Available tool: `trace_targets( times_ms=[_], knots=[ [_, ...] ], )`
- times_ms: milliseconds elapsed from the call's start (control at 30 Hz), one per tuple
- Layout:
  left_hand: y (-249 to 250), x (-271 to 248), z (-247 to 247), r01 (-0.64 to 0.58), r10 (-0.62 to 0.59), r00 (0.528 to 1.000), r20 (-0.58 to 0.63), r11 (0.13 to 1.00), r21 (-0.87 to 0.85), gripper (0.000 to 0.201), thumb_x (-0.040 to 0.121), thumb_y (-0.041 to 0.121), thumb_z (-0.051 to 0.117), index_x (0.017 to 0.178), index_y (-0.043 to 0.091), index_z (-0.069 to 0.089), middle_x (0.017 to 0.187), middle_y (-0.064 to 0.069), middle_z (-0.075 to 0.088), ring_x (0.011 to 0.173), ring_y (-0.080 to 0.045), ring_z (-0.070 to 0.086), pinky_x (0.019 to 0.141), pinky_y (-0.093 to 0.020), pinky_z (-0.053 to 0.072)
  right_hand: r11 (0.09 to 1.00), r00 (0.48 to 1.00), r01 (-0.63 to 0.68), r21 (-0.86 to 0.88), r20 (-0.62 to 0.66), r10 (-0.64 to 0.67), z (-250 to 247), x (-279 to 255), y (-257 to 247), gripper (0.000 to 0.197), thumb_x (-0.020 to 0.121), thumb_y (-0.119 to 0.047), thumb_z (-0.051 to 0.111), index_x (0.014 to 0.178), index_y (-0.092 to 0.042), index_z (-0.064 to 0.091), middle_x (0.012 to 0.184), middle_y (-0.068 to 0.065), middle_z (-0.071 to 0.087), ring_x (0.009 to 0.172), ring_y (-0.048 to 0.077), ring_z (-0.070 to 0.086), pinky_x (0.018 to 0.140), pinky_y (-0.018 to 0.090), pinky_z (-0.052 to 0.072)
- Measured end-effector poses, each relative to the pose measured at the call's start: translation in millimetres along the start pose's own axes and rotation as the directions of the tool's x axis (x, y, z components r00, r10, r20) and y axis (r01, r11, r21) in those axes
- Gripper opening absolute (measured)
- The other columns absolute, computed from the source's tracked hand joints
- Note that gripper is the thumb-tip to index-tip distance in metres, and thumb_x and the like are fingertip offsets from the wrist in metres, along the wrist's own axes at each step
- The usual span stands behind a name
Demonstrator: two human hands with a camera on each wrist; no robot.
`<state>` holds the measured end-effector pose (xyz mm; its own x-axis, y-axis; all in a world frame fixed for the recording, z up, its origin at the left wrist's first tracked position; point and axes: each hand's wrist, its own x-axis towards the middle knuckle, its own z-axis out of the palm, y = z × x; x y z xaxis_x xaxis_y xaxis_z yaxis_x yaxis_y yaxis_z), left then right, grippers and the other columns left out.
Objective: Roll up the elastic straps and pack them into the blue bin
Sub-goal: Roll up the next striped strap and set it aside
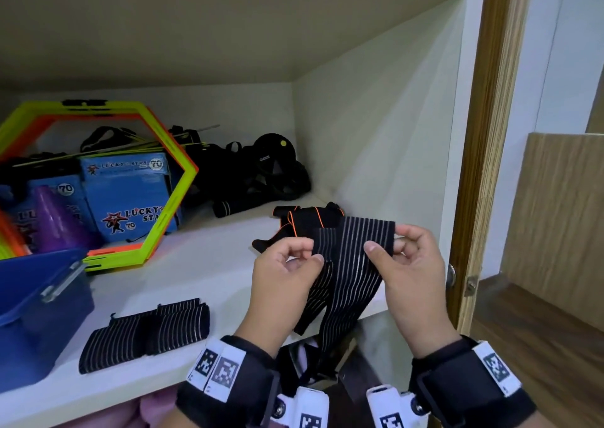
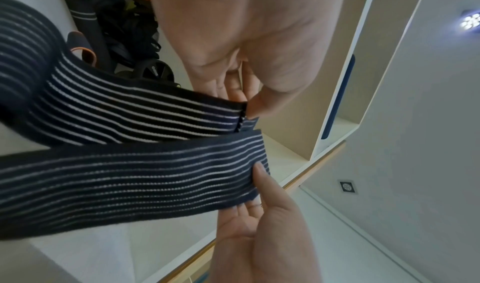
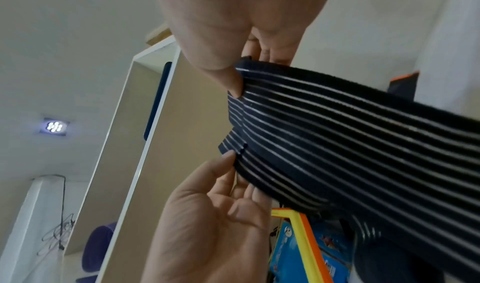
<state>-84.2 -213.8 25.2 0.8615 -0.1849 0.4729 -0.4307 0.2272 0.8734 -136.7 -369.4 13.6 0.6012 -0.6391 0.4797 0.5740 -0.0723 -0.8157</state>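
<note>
A white cupboard shelf (image 1: 202, 264) carries sports gear. At its front left sits a blue bin (image 1: 36, 313). Just beside the bin, near the front edge, lies a flat black strap with pale stripes (image 1: 143, 334). Behind the bin, green and orange hexagon rings (image 1: 170, 205) lean against blue Lucky Star boxes (image 1: 127, 195). A heap of black gear (image 1: 255, 172) fills the back corner, with a black orange-trimmed wrap (image 1: 304, 221) in front of it.
</note>
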Motion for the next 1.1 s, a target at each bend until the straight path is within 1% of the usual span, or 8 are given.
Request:
trace_targets(
  times_ms=[167, 333, 467, 567, 700, 833, 1000, 1100],
  knots=[
    [-3, -7, 6, 0.016, -0.011, 0.997, 0.072, 0.997, -0.076, 0.018, 0.084, -0.016, 0.064, 0.087, 0.000, 0.058, 0.090, 0.001, 0.073, 0.075, -0.009, 0.066, 0.069, -0.017, 0.053, 0.995, 0.997, 0.053, -0.090, 0.067, -0.047, -3, -10, 0, 0.015, 0.086, -0.002, 0.074, 0.090, -0.014, 0.064, 0.085, 0.001, 0.074, 0.080, 0.018, 0.074, 0.072, 0.031, 0.059],
    [-7, -8, 4, 0.065, -0.039, 0.976, 0.216, 0.992, -0.111, 0.030, 0.081, -0.018, 0.067, 0.080, 0.007, 0.052, 0.075, 0.007, 0.066, 0.067, -0.010, 0.056, 0.065, -0.020, 0.051, 0.996, 0.995, 0.053, -0.073, 0.092, -0.046, -5, -15, 1, 0.009, 0.082, 0.000, 0.076, 0.087, -0.005, 0.069, 0.082, 0.005, 0.076, 0.074, 0.015, 0.073, 0.068, 0.026, 0.059],
    [-16, -6, 0, 0.079, -0.042, 0.974, 0.221, 0.984, -0.159, 0.029, 0.068, -0.003, 0.081, 0.075, 0.016, 0.060, 0.100, -0.001, 0.073, 0.075, -0.016, 0.061, 0.072, -0.029, 0.054, 0.999, 0.996, 0.003, -0.035, 0.086, 0.000, -9, -19, 3, 0.011, 0.079, 0.000, 0.078, 0.084, -0.009, 0.074, 0.081, 0.009, 0.077, 0.075, 0.020, 0.073, 0.072, 0.032, 0.060],
    [-19, -8, 2, -0.073, 0.061, 0.988, 0.139, 0.994, 0.082, 0.032, 0.057, 0.023, 0.090, 0.076, 0.028, 0.065, 0.128, 0.006, 0.063, 0.096, -0.016, 0.064, 0.083, -0.037, 0.055, 0.997, 0.997, -0.005, -0.075, 0.072, 0.010, -9, -19, 7, 0.011, 0.077, -0.002, 0.080, 0.079, -0.011, 0.076, 0.077, 0.009, 0.077, 0.072, 0.018, 0.071, 0.072, 0.038, 0.060],
    [-19, -13, 5, -0.191, 0.172, 0.981, 0.085, 0.917, 0.349, 0.032, 0.060, 0.035, 0.091, 0.083, 0.034, 0.069, 0.128, 0.016, 0.053, 0.123, -0.007, 0.054, 0.100, -0.034, 0.046, 0.999, 0.990, -0.010, -0.041, 0.140, 0.016, -9, -24, 6, 0.004, 0.085, -0.008, 0.076, 0.082, -0.007, 0.077, 0.081, 0.021, 0.073, 0.074, 0.031, 0.068, 0.080, 0.058, 0.056],
    [-20, -15, 4, -0.256, 0.230, 0.966, 0.116, 0.911, 0.324, 0.014, 0.080, 0.037, 0.074, 0.094, 0.034, 0.073, 0.125, 0.013, 0.054, 0.125, -0.013, 0.055, 0.103, -0.046, 0.048, 1.000, 0.963, -0.006, 0.015, 0.271, 0.002, -11, -33, -7, 0.034, 0.103, -0.016, 0.048, 0.089, 0.000, 0.074, 0.069, -0.004, 0.070, 0.064, 0.002, 0.061, 0.065, 0.022, 0.054],
    [-16, -16, 2, -0.274, 0.267, 0.961, 0.066, 0.917, 0.289, 0.021, 0.082, 0.024, 0.072, 0.101, 0.035, 0.072, 0.126, 0.011, 0.059, 0.124, -0.016, 0.057, 0.093, -0.051, 0.053, 0.996, 0.958, -0.038, 0.084, 0.285, 0.012, -9, -35, -4, 0.024, 0.102, -0.009, 0.048, 0.108, 0.001, 0.070, 0.079, -0.002, 0.070, 0.066, 0.003, 0.062, 0.069, 0.022, 0.054],
    [-19, -17, 3, -0.232, 0.240, 0.971, -0.006, 0.944, 0.233, 0.028, 0.083, 0.020, 0.075, 0.104, 0.039, 0.072, 0.127, 0.011, 0.065, 0.124, -0.011, 0.059, 0.098, -0.046, 0.053, 0.992, 0.960, -0.084, 0.090, 0.275, 0.056, -5, -36, -1, 0.021, 0.101, -0.010, 0.050, 0.107, -0.002, 0.069, 0.092, 0.010, 0.075, 0.080, 0.017, 0.071, 0.075, 0.034, 0.060]
  ],
)
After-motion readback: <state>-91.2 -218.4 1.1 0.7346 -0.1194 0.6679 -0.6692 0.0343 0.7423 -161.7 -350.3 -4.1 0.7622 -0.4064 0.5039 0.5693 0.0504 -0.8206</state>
